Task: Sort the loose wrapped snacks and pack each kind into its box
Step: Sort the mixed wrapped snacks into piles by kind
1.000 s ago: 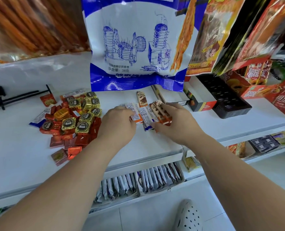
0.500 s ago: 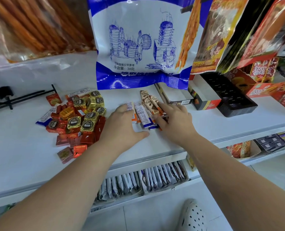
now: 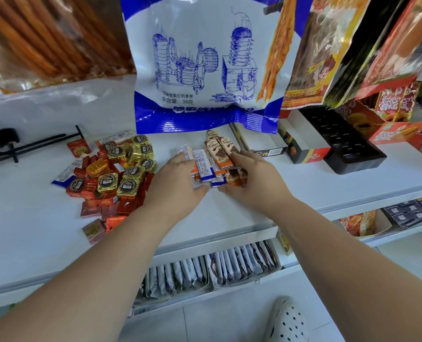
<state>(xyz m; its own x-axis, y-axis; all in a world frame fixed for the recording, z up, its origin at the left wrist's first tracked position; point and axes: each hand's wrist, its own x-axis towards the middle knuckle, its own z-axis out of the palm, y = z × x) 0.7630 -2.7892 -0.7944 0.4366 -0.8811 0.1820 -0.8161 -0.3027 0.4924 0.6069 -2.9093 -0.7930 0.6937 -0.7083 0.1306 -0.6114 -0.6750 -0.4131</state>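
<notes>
A bunch of long wafer bars (image 3: 213,161) in brown, orange and blue wrappers lies on the white shelf (image 3: 32,230) at the centre. My left hand (image 3: 178,183) presses against the bunch from the left and my right hand (image 3: 252,178) from the right, squeezing the bars together with fingers mostly straight. To the left sits a heap of square gold and red foil chocolates (image 3: 116,174). An open narrow box (image 3: 261,144) and a red-and-black Tileo box (image 3: 303,146) stand behind the right hand.
A black plastic tray (image 3: 348,141) lies at the right next to red cartons (image 3: 402,129). Snack bags, among them a blue-and-white bag (image 3: 200,70), hang low over the back of the shelf. Black rods (image 3: 20,149) lie at far left. Lower shelves hold packed sachets (image 3: 210,270).
The right hand has laid down the bars it held a second ago. Both hands have closed in on the bunch from either side, gathering it tighter.
</notes>
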